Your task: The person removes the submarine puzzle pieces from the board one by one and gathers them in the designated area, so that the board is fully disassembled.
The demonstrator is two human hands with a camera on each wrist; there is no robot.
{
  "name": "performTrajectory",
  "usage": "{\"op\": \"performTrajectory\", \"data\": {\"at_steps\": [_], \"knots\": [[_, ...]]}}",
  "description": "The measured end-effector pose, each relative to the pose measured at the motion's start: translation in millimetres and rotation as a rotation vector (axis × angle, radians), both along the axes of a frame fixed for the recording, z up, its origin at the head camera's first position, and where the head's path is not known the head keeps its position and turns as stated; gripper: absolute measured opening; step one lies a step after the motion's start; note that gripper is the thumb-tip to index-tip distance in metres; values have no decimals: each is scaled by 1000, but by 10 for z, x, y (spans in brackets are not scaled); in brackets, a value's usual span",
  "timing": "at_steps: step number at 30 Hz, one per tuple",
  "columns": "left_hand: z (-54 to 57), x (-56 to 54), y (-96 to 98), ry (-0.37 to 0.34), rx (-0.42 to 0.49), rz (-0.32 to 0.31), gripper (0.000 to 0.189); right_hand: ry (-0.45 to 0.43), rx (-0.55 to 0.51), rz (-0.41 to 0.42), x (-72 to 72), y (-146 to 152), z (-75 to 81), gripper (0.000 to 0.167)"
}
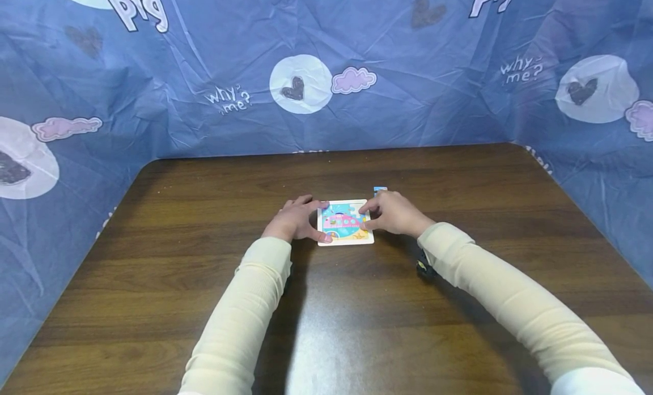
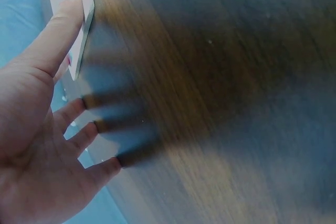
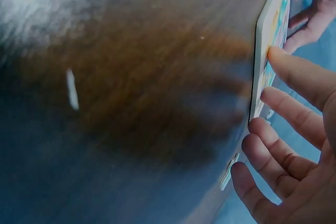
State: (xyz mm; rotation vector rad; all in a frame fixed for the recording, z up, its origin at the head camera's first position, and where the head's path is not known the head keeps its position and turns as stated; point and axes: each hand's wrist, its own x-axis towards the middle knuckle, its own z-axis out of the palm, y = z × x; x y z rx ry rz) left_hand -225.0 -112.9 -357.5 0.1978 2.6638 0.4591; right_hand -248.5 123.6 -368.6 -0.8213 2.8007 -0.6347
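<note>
A square jigsaw puzzle (image 1: pixel 347 222) in a white frame lies on the table, its picture a pink submarine on turquoise. White patches show near its upper right corner. My left hand (image 1: pixel 293 220) is at the left side of the puzzle, thumb at the near corner and index finger at the far corner, the other fingers spread in the left wrist view. On the right side, my right hand (image 1: pixel 398 213) touches the puzzle with thumb and index fingertips, set apart. Its other fingers bend loosely beside the frame. Just beyond that hand lies a small blue puzzle piece (image 1: pixel 380 188), partly hidden.
The brown wooden table (image 1: pixel 204 327) extends around the puzzle on all sides. Behind and beside it hangs a blue printed cloth (image 1: pixel 229 55) with hearts and lettering. A dark strap (image 1: pixel 424 267) shows under the right cuff.
</note>
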Motion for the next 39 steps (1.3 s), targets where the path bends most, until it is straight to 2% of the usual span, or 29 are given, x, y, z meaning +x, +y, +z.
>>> {"op": "performTrajectory", "data": {"at_steps": [6, 16, 30, 39], "knots": [[0, 2, 7, 7, -14, -8, 89, 14, 24, -20, 26, -19, 13, 33], [3, 12, -3, 21, -56, -33, 90, -25, 4, -38, 5, -40, -8, 30], [44, 29, 12, 9, -82, -40, 91, -2, -57, -51, 28, -39, -29, 31], [43, 34, 2, 8, -85, -35, 90, 15, -13, -61, 51, -31, -19, 31]]}}
